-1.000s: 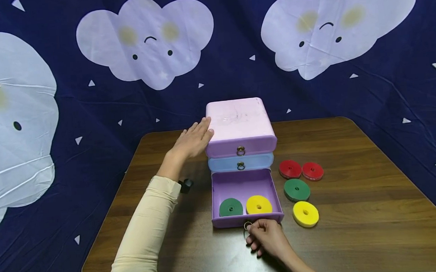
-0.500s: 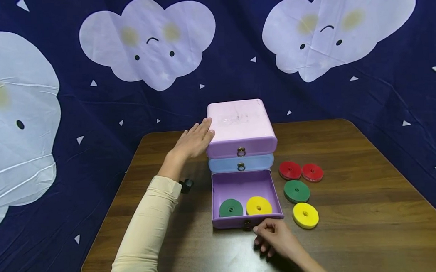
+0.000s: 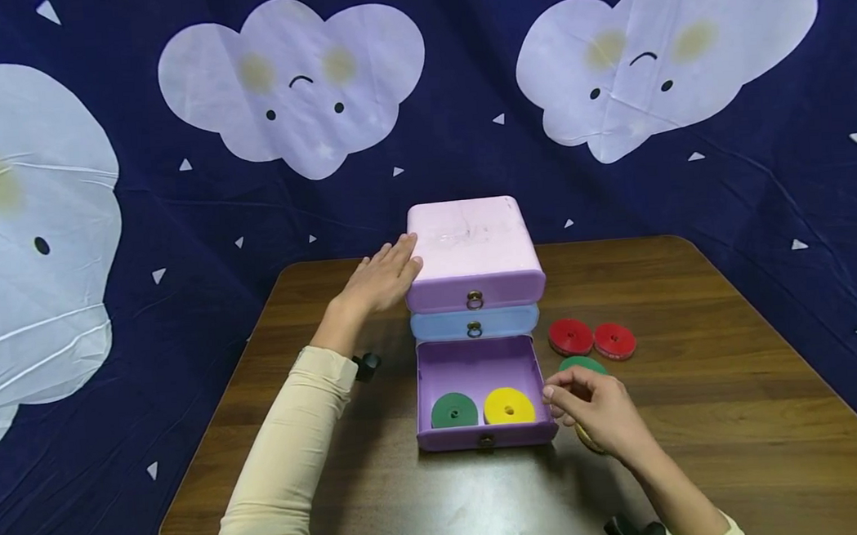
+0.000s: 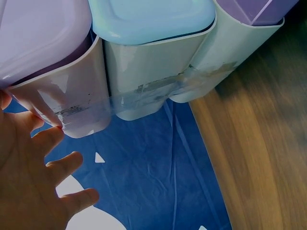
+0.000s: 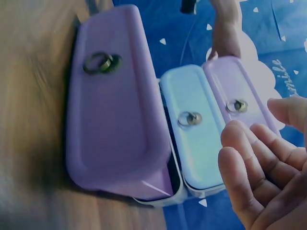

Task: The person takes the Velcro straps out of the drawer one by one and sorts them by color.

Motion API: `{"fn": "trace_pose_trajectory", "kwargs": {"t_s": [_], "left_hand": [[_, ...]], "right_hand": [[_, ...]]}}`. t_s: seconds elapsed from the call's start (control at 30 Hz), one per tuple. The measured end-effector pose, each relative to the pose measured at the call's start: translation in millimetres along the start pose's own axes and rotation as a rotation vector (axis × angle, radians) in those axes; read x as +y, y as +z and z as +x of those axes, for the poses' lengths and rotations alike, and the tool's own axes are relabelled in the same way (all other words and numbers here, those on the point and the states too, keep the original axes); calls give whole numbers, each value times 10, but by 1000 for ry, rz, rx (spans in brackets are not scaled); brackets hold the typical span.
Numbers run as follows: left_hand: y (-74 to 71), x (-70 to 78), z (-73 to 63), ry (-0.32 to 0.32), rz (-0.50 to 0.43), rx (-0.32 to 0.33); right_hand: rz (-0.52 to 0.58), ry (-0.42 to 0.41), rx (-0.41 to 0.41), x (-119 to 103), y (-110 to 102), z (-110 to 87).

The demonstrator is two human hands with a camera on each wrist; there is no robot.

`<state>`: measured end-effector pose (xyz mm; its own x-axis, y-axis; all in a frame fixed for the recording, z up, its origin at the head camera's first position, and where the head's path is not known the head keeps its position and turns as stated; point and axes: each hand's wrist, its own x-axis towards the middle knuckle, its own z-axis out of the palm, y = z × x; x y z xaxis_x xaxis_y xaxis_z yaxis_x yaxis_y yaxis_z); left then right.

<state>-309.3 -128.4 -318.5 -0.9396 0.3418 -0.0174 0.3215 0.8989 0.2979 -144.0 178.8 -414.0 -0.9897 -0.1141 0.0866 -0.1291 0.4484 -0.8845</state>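
A small cabinet (image 3: 471,236) with three stacked drawers has its bottom purple drawer (image 3: 474,363) pulled out. Inside it lie a green roll (image 3: 442,415) and a yellow roll (image 3: 496,403), both flat discs with a centre hole. My left hand (image 3: 381,282) rests with spread fingers against the cabinet's upper left edge; its fingertips touch the wall in the left wrist view. Beside the drawer's front right corner is my right hand (image 3: 603,412), fingers loosely bent and holding nothing. It covers most of a second yellow roll (image 3: 589,443) and part of a second green roll (image 3: 582,364).
Two red rolls (image 3: 570,337) lie side by side on the wooden table (image 3: 717,413), right of the cabinet. The blue middle drawer (image 3: 439,324) and the purple top drawer (image 3: 438,296) are closed, each with a ring pull. A dark blue cloud-print cloth (image 3: 460,69) hangs behind.
My right hand has let go of the bottom drawer's ring pull and moved right and up, over the loose yellow and green rolls. My left hand stays on the cabinet.
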Motion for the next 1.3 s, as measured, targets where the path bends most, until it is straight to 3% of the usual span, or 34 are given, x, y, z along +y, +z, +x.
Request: {"fn": "trace_pose_trajectory", "kwargs": {"t_s": [0.2, 0.47, 0.7, 0.93, 1.3], "left_hand": [[-7, 2, -11, -3, 7, -5], [-12, 3, -10, -12, 6, -14], [0, 7, -5, -14, -3, -12], [-6, 14, -1, -14, 2, -8], [-14, 32, -5, -21, -6, -17]], "right_hand": [[-204, -190, 44, 49, -91, 140], [-305, -401, -94, 157, -86, 328], [-507, -586, -199, 316, -22, 497], [-607, -649, -354, 384, 8, 636], [-706, -639, -561, 379, 19, 756]]}}
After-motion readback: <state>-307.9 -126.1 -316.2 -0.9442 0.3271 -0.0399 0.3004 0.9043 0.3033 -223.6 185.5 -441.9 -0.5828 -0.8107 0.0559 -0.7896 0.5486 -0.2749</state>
